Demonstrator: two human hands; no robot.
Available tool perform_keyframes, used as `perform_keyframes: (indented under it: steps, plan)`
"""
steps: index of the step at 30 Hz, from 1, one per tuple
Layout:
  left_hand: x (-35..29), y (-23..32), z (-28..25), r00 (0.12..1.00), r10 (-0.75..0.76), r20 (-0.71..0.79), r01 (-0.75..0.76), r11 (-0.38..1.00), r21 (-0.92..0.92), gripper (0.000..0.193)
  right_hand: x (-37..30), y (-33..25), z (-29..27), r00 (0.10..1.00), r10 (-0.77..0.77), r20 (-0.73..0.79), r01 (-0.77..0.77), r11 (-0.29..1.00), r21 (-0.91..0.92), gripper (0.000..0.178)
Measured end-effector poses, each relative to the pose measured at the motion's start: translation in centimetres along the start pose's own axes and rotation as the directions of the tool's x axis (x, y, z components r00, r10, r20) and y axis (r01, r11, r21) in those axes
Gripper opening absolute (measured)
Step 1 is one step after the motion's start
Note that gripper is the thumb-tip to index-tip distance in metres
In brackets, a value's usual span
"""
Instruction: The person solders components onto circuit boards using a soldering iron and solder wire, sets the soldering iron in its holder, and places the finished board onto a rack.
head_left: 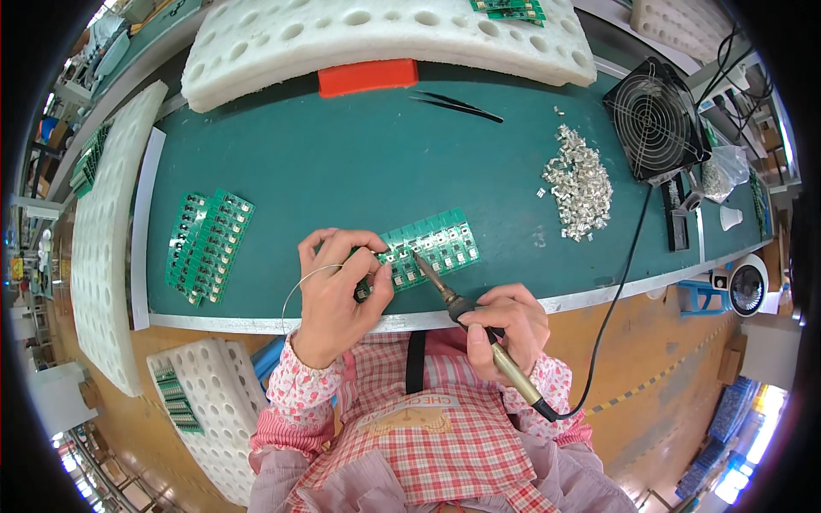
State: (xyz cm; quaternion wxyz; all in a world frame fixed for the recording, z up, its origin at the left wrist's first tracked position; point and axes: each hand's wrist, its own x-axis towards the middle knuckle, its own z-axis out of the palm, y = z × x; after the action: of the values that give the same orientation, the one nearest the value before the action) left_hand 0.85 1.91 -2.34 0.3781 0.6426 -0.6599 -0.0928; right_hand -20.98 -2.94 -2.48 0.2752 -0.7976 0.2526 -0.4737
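My right hand is wrapped round the handle of a soldering iron. The iron's tip rests on or just over the middle of a green circuit board panel, which lies flat near the bench's front edge and carries rows of small components. At the panel's left end is my left hand, fingers closed in a pinch. A thin solder wire loops out behind that hand and passes into it. The wire's working end is too small to make out. Part of the panel's left end is hidden under the fingers.
Several finished-looking green panels lie at left. A pile of small metal parts sits at right, beside a black fan. Black tweezers and a red block lie at the back, before a white foam slab. The iron's cord hangs at right.
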Motion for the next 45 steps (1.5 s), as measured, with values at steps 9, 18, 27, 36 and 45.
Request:
perform_keyframes:
  steps: [9,18,27,36,45]
  plan:
    - [0.1,0.0,0.1,1.0,0.017,0.001,-0.017,1.0,0.02,0.012,0.6,0.1,0.7,0.998,0.033,0.05,-0.032,0.999,-0.023,0.011]
    - [0.4,-0.1,0.4,1.0,0.031,-0.001,-0.031,0.998,0.049,0.014,1.3,0.4,0.7,0.996,0.011,0.088,-0.009,1.0,-0.027,0.011]
    - [0.4,0.1,0.5,1.0,0.03,-0.009,-0.03,0.998,0.053,0.015,1.7,0.3,0.5,0.99,0.016,0.142,-0.016,1.0,0.0,0.009]
    - [-0.7,0.6,-0.7,0.997,-0.063,-0.037,0.065,0.996,0.068,0.014,0.6,0.1,0.5,0.997,0.013,0.075,-0.01,0.999,-0.03,0.014]
    - [-0.6,0.1,-0.5,0.997,-0.076,-0.016,0.077,0.996,0.047,0.014,0.1,-0.2,0.1,1.0,0.012,0.009,-0.012,1.0,0.003,0.011]
